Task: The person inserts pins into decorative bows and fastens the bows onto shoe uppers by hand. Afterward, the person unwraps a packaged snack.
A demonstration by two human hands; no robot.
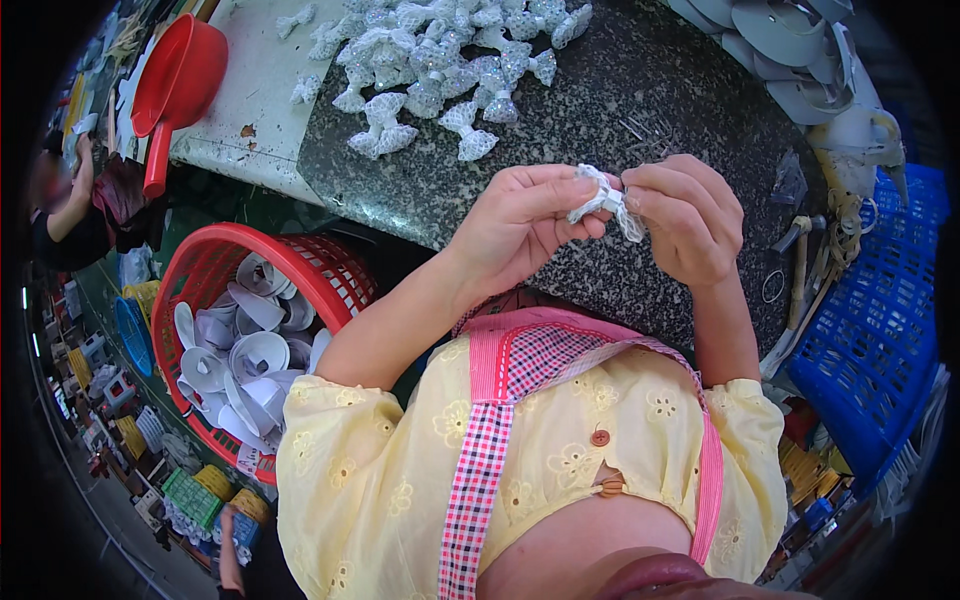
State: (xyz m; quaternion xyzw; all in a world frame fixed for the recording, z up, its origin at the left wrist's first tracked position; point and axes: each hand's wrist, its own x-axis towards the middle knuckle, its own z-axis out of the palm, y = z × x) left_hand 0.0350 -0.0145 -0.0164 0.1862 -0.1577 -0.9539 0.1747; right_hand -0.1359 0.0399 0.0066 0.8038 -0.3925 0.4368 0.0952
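Note:
Over the speckled dark stone tabletop (400, 190), my left hand (528, 215) pinches a small white mesh bow (602, 200) between thumb and fingers. Close on its right is my right hand (685, 215), its fingers pressed together at the bow's edge; whether they grip the bow or some tiny piece is hidden. A pale band wraps the bow's middle. Farther back lies a heap of similar white, glittery bows (430, 60), a few of them loose at its near side.
A red dipper (178, 80) rests at the far left. Below it stands a red basket (225, 240) of white curved pieces. On the right are a hammer (798, 240), a blue crate (870, 320) and stacked white bands (780, 35). Another person (75, 200) is at the left.

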